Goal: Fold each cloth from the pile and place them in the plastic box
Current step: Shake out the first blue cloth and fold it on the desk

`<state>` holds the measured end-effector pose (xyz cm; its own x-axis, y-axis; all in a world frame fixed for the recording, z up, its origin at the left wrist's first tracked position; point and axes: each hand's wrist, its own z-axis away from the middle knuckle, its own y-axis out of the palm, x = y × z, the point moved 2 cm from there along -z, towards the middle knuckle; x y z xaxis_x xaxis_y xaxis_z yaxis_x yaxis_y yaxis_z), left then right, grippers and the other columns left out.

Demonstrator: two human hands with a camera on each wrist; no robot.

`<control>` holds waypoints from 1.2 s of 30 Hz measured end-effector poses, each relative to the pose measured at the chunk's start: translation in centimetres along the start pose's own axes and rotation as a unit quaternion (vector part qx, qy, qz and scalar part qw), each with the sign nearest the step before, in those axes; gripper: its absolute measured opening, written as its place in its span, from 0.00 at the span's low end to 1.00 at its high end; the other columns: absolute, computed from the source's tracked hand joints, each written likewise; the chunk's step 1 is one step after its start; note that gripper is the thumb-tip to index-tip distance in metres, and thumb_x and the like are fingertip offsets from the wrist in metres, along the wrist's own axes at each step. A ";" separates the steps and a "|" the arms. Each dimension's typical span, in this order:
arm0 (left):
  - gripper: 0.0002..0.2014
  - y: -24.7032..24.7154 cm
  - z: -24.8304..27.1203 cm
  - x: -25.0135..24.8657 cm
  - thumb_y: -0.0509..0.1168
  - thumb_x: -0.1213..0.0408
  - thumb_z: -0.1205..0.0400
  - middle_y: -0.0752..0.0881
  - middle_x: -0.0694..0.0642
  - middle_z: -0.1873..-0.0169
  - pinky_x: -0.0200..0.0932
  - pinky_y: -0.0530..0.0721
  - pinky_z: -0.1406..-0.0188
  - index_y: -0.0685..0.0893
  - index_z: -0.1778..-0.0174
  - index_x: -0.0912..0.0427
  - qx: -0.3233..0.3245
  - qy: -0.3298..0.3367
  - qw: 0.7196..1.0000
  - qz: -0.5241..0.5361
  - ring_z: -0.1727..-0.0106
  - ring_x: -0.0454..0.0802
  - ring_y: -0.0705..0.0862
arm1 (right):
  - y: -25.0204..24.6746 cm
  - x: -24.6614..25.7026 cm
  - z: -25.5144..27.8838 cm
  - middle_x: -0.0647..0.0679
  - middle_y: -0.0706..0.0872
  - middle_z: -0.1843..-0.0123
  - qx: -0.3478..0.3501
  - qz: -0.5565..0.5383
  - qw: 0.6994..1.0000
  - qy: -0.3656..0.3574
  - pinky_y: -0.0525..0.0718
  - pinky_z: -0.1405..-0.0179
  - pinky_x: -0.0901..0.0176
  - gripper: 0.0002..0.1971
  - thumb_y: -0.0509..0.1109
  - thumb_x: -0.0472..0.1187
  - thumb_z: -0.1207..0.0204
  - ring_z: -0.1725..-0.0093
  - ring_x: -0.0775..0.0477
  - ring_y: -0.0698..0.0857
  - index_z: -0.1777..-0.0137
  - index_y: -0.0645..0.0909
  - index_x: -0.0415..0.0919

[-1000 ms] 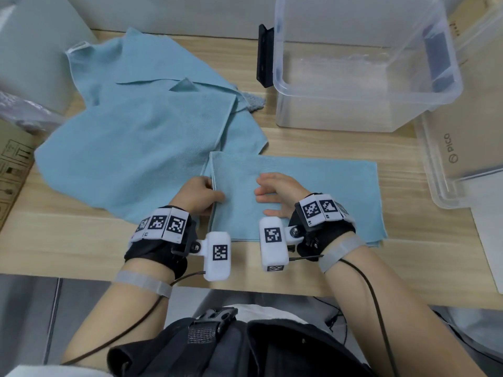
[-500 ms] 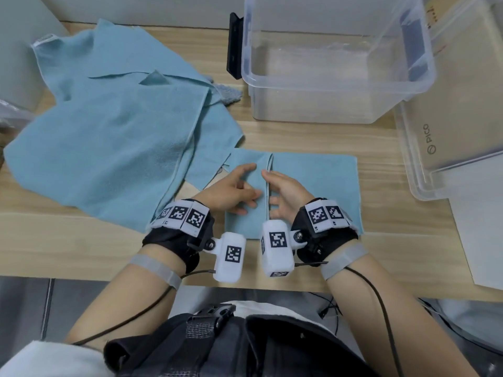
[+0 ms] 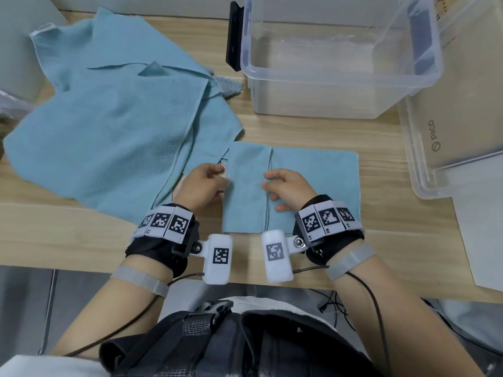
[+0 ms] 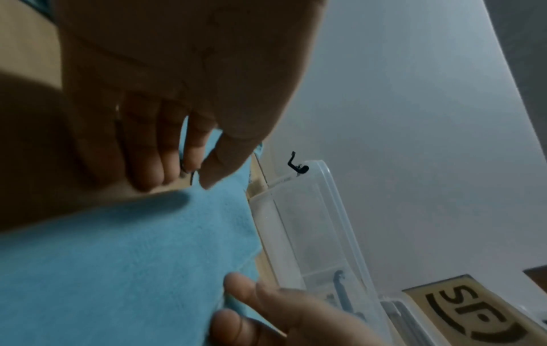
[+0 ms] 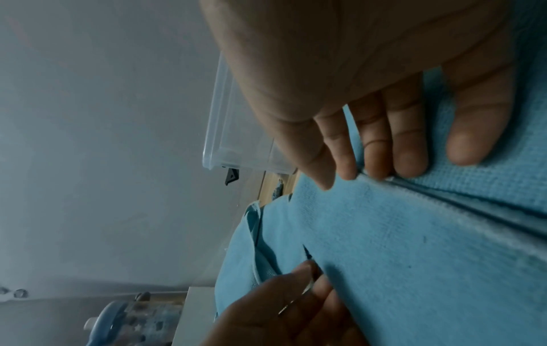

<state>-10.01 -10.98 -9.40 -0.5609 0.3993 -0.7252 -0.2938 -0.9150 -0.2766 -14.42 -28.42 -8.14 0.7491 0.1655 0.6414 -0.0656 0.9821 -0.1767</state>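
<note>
A light blue folded cloth (image 3: 313,186) lies on the wooden table in front of me. Its left end is turned over as a flap (image 3: 245,200) that lies flat. My right hand (image 3: 268,183) pinches the flap's free edge between thumb and index finger, and the right wrist view (image 5: 340,180) shows this close up. My left hand (image 3: 221,180) rests at the left fold with straight fingers (image 4: 165,168) touching the table and the cloth's edge. The pile of blue cloths (image 3: 109,131) spreads to the left. The clear plastic box (image 3: 313,102) stands behind, with no cloth inside.
A second clear container (image 3: 449,170) holding a cardboard box sits at the right, with white paper (image 3: 484,227) in front of it. A black clip (image 3: 234,36) hangs on the plastic box's left side. A grey block (image 3: 16,50) stands at the far left. The table's front edge is just under my wrists.
My left hand carried the cloth's left end over to the right, and the flap that stood raised between my hands now lies flat. My left hand has drawn back to the new fold.
</note>
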 end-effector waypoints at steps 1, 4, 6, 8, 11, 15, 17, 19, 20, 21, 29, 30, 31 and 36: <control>0.12 0.3 0.3 -0.2 0.67 0.72 0.23 0.82 0.55 0.58 0.34 0.85 0.58 0.78 0.44 0.64 0.045 -0.007 0.999 -0.005 0.58 0.48 0.82 | 0.0 0.1 0.0 0.48 0.79 0.49 0.009 -0.001 1.000 -0.001 0.81 0.59 0.60 0.18 0.66 0.40 0.24 0.55 0.52 0.78 0.34 0.75 0.44; 0.21 0.9 1.1 -0.8 0.70 0.70 0.26 0.85 0.60 0.42 0.45 0.85 0.45 0.76 0.37 0.63 0.138 -0.015 0.990 -0.026 0.45 0.53 0.85 | 0.0 0.5 0.0 0.50 0.78 0.50 0.056 -0.025 0.998 -0.002 0.81 0.56 0.61 0.20 0.66 0.41 0.23 0.53 0.53 0.77 0.31 0.73 0.43; 0.28 1.0 1.5 -1.5 0.71 0.67 0.31 0.86 0.57 0.43 0.48 0.85 0.45 0.74 0.35 0.59 0.162 -0.001 0.987 -0.020 0.44 0.52 0.86 | 0.3 0.7 0.1 0.55 0.80 0.52 0.090 -0.048 0.995 0.001 0.81 0.50 0.58 0.20 0.66 0.45 0.22 0.52 0.55 0.77 0.32 0.74 0.44; 0.26 1.2 2.0 -2.5 0.69 0.68 0.31 0.86 0.51 0.53 0.43 0.87 0.54 0.73 0.37 0.53 0.193 0.013 0.981 0.006 0.54 0.46 0.87 | 0.3 0.6 0.2 0.56 0.82 0.54 0.120 -0.085 0.989 0.004 0.80 0.44 0.54 0.16 0.64 0.51 0.22 0.50 0.53 0.79 0.38 0.77 0.46; 0.27 2.6 2.6 -3.8 0.65 0.70 0.26 0.84 0.46 0.63 0.42 0.86 0.57 0.71 0.33 0.47 0.255 0.028 0.966 0.014 0.59 0.43 0.86 | -0.4 0.7 0.8 0.50 0.85 0.60 0.129 -0.155 0.979 0.008 0.86 0.59 0.61 0.13 0.62 0.52 0.22 0.58 0.52 0.85 0.46 0.79 0.45; 0.26 4.6 2.6 -4.4 0.61 0.74 0.22 0.81 0.49 0.60 0.40 0.83 0.59 0.69 0.29 0.50 0.284 0.044 0.958 -0.019 0.58 0.43 0.83 | -2.0 0.0 0.6 0.43 0.84 0.62 0.045 -0.129 0.991 -0.009 0.86 0.71 0.63 0.06 0.62 0.34 0.21 0.67 0.50 0.84 0.51 0.80 0.39; 0.23 5.1 2.5 -4.5 0.59 0.76 0.21 0.81 0.49 0.61 0.39 0.82 0.60 0.72 0.31 0.52 0.281 0.054 0.958 -0.023 0.59 0.43 0.82 | -2.6 -1.1 0.0 0.40 0.86 0.57 -0.007 -0.028 1.000 -0.005 0.89 0.57 0.49 0.07 0.63 0.34 0.24 0.58 0.42 0.87 0.51 0.82 0.40; 0.20 5.2 2.2 -4.3 0.58 0.78 0.22 0.80 0.49 0.63 0.37 0.82 0.63 0.76 0.36 0.56 0.241 0.057 0.969 -0.009 0.63 0.42 0.81 | -3.0 -1.8 -0.3 0.40 0.89 0.53 -0.047 0.047 0.998 0.000 0.87 0.48 0.40 0.05 0.67 0.38 0.28 0.51 0.38 0.88 0.63 0.81 0.45; 0.18 5.1 1.8 -4.1 0.58 0.79 0.22 0.79 0.50 0.65 0.36 0.82 0.66 0.77 0.39 0.58 0.208 0.053 0.977 0.005 0.65 0.41 0.80 | -3.2 -2.1 -0.4 0.40 0.89 0.54 -0.066 0.073 0.995 0.003 0.87 0.49 0.40 0.06 0.68 0.41 0.30 0.52 0.38 0.88 0.68 0.80 0.45; 0.16 5.0 1.5 -3.8 0.58 0.80 0.23 0.78 0.51 0.65 0.34 0.83 0.69 0.77 0.43 0.59 0.172 0.046 0.984 0.019 0.67 0.41 0.80 | -3.4 -2.3 -0.5 0.41 0.89 0.58 -0.084 0.103 0.991 0.004 0.88 0.51 0.41 0.09 0.70 0.43 0.32 0.56 0.38 0.88 0.72 0.78 0.44; 0.12 4.7 0.0 -2.3 0.65 0.69 0.22 0.83 0.54 0.60 0.45 0.85 0.59 0.77 0.43 0.58 0.142 -0.030 0.989 0.022 0.61 0.47 0.83 | -4.6 -2.6 -0.8 0.50 0.70 0.75 -0.163 0.183 0.969 -0.039 0.70 0.71 0.61 0.21 0.75 0.40 0.36 0.68 0.44 0.74 0.76 0.63 0.45; 0.12 4.8 0.0 -2.4 0.65 0.69 0.22 0.83 0.54 0.60 0.45 0.84 0.58 0.78 0.43 0.57 0.150 -0.038 0.987 0.031 0.61 0.47 0.82 | -4.4 -2.5 -1.0 0.52 0.71 0.74 -0.162 0.184 0.968 -0.057 0.70 0.72 0.62 0.19 0.75 0.39 0.36 0.67 0.45 0.74 0.74 0.65 0.46; 0.12 5.0 0.0 -2.7 0.64 0.68 0.23 0.82 0.54 0.61 0.44 0.82 0.58 0.79 0.44 0.56 0.162 -0.048 0.985 0.038 0.61 0.47 0.81 | -4.3 -2.5 -1.1 0.54 0.72 0.73 -0.152 0.177 0.970 -0.072 0.70 0.70 0.61 0.16 0.76 0.39 0.35 0.66 0.47 0.75 0.71 0.68 0.48; 0.12 4.8 0.8 -4.6 0.55 0.63 0.25 0.75 0.50 0.67 0.47 0.83 0.53 0.84 0.56 0.52 0.232 -0.081 0.962 0.116 0.61 0.47 0.78 | -2.8 -1.2 -0.7 0.56 0.72 0.64 -0.051 0.048 0.994 -0.082 0.74 0.64 0.63 0.20 0.72 0.56 0.31 0.59 0.52 0.77 0.47 0.69 0.49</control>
<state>-9.49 -17.12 -6.87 -0.7552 0.2245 -0.6159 -0.4386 -0.8713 0.2201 -14.68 -31.41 -8.91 0.6252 0.2784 0.7291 -0.0584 0.9483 -0.3120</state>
